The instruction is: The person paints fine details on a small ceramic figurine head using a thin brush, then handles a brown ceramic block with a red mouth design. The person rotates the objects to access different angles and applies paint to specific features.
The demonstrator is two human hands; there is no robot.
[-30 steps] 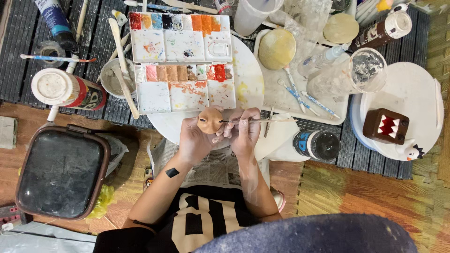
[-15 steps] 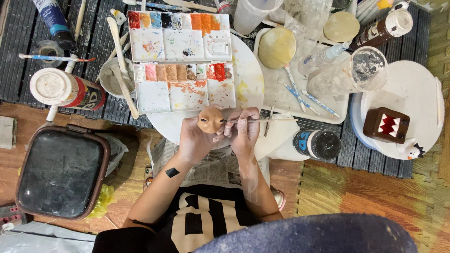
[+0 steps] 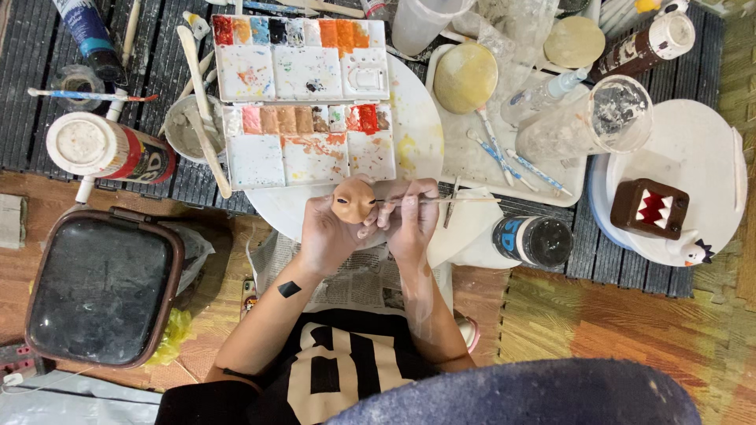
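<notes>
My left hand (image 3: pixel 324 236) grips a small tan clay head (image 3: pixel 353 200) and holds it up over the near edge of a round white board (image 3: pixel 416 134). My right hand (image 3: pixel 411 217) pinches a thin paintbrush (image 3: pixel 453 200) that lies level, its tip touching the right side of the clay head. Both hands press close together. Two white paint palettes (image 3: pixel 303 106) with orange, pink, red and blue wells lie just beyond the hands.
A dark lidded box (image 3: pixel 102 287) stands at the left. Jars, paint bottles (image 3: pixel 106 149), brushes and a plastic cup (image 3: pixel 594 118) crowd the slatted mat. A brown toothed block figure (image 3: pixel 650 208) rests on a white plate at the right. Newspaper (image 3: pixel 354 279) covers my lap.
</notes>
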